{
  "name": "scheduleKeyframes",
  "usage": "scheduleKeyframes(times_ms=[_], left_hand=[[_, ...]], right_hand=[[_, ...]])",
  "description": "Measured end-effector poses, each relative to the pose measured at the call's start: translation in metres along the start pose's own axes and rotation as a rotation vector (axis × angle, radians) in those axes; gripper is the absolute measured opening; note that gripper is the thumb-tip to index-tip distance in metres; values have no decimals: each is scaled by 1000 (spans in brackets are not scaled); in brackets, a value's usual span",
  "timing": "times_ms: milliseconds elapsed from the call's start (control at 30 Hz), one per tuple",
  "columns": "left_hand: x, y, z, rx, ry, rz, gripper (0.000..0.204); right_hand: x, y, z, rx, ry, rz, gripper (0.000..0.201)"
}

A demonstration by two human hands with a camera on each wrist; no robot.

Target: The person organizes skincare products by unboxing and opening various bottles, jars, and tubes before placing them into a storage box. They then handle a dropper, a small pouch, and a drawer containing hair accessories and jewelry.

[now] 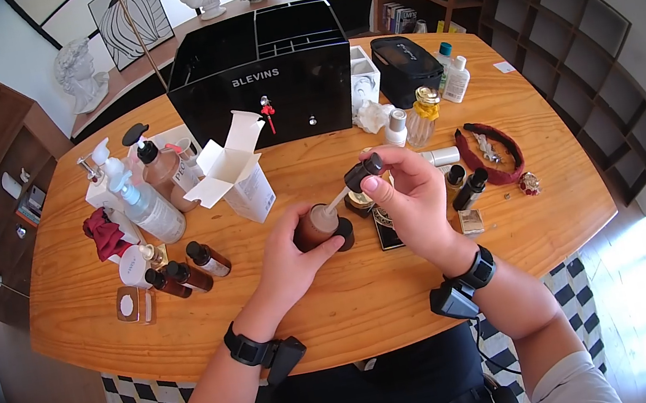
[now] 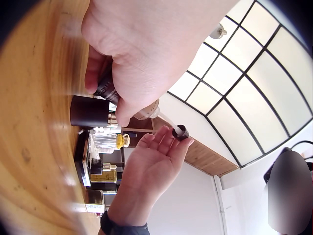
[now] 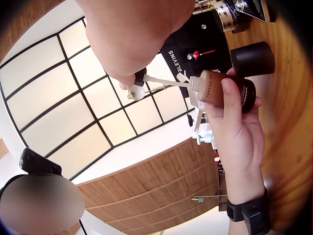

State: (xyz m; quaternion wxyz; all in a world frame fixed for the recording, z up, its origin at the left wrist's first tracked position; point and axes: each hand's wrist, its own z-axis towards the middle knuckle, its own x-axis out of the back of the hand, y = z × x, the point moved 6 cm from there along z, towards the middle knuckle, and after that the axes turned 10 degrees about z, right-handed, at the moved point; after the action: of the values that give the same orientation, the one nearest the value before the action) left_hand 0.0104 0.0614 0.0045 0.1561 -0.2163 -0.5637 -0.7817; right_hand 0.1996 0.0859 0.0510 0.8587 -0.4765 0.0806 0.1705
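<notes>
Over the counter (image 1: 316,314), the left hand (image 1: 283,261) grips one brown bottle (image 3: 213,89). The right hand (image 1: 415,201) pinches one black cap (image 1: 363,172), and its one pale stick (image 3: 166,82) reaches the bottle's mouth. Three small dark bottles (image 1: 196,278) sit off to the left.

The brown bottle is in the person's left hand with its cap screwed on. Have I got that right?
Not quite: the brown bottle is in the left hand, but the right wrist view shows its cap off, pinched in the right hand, a pale stem between cap and bottle.
</notes>
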Motion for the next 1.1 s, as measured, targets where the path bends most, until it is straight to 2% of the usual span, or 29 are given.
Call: scheduleKeyframes(times_ms=[333, 533, 933, 1100], left_hand=[[0, -1, 0, 9, 1, 6, 48], [0, -2, 0, -4, 12, 10, 48], [0, -1, 0, -9, 18, -1, 45], [1, -3, 0, -14, 31, 7, 47]], right_hand=[[1, 0, 1, 16, -4, -10, 27], [-1, -4, 1, 101, -31, -85, 27], [-3, -3, 1, 103, -44, -74, 27], [-3, -8, 2, 134, -49, -155, 26]])
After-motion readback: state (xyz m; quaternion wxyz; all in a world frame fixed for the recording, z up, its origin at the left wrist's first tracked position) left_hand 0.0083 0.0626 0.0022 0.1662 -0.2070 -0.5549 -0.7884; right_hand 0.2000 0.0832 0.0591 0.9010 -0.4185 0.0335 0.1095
